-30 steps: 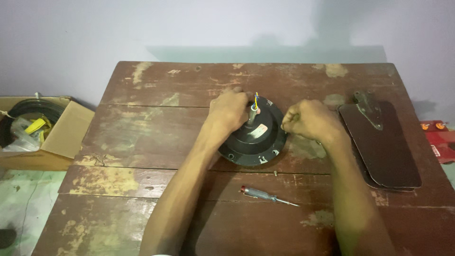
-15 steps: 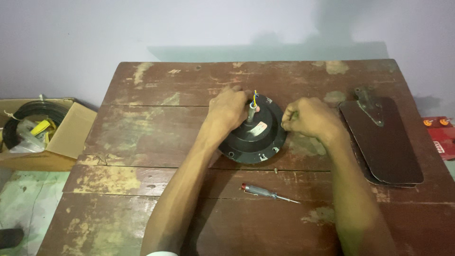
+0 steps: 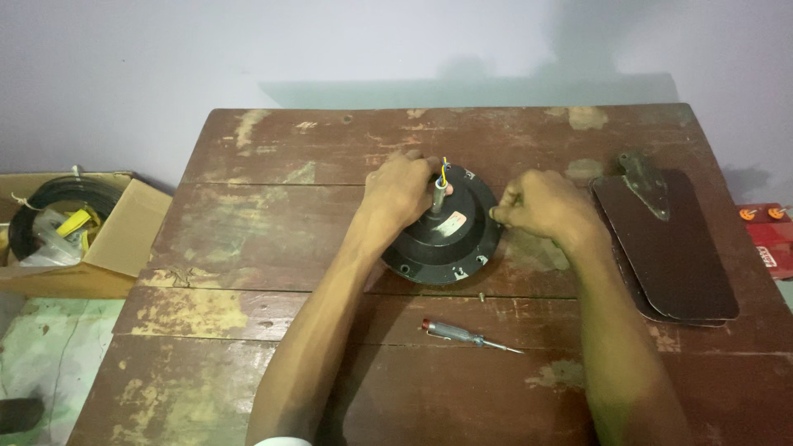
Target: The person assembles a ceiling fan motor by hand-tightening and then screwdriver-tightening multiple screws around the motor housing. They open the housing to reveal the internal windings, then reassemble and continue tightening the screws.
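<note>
1. Cardboard box (image 3: 116,239) on floor, far L of table; black coiled cable and yellow bits inside.
2. Worn brown wooden table (image 3: 273,248), paint flaked in patches.
3. Left hand (image 3: 401,192) rests on L upper side of black round motor housing (image 3: 446,239), fingers curled round its edge by the centre shaft; coloured wires (image 3: 444,172) stick up from shaft.
4. Motor housing sits mid-table, flat, between both hands.
5. Screwdriver (image 3: 467,334) w/ red handle lies near housing, toward the near edge, apart from it.
6. Right hand (image 3: 541,206) at housing's R rim, fingertips pinched together; can't tell what's in them.
7. Dark brown fan blades (image 3: 669,248), stacked, w/ metal bracket (image 3: 644,183), R side of table.
</note>
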